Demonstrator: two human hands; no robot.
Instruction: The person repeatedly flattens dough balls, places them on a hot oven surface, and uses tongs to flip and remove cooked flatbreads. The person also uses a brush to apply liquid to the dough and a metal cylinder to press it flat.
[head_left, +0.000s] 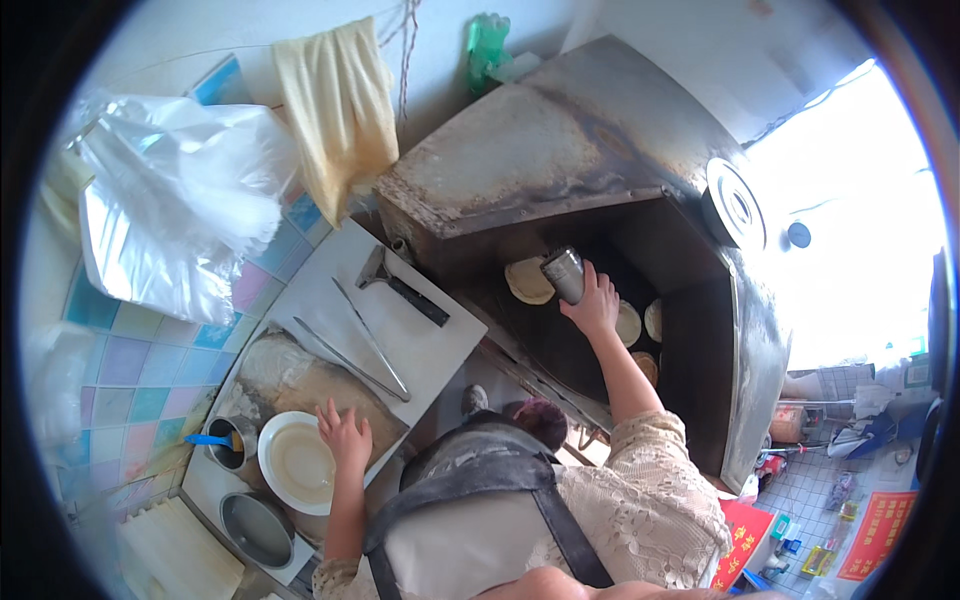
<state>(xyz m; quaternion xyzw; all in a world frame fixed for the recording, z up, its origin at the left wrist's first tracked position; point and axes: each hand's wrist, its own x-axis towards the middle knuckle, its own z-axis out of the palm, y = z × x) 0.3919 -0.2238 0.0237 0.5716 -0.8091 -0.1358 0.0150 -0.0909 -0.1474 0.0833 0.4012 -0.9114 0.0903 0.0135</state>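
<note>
My right hand (596, 304) grips a metal cylinder (565, 279), a shaker or canister by its look, tilted above the dark baking surface (540, 337) inside a metal-hooded oven. Beside it, partly behind the hand and cylinder, lie round flatbreads: a pale one (529, 281) to the left, another (628, 324) to the right, and a browner one (645, 366) nearer me. My left hand (347, 437) has its fingers spread at the right rim of a white bowl (281, 480) that holds pale contents; whether it touches the rim I cannot tell. Nothing shows in that hand.
Metal tongs (382, 364) and a black-handled scraper (409, 292) lie on the white counter (450, 352). Near the bowl stand a metal pot (259, 529) and a can holding a blue-handled brush (225, 442). The hood (525, 150) overhangs the baking surface; a cloth (337, 112) and plastic bags (180, 202) hang left.
</note>
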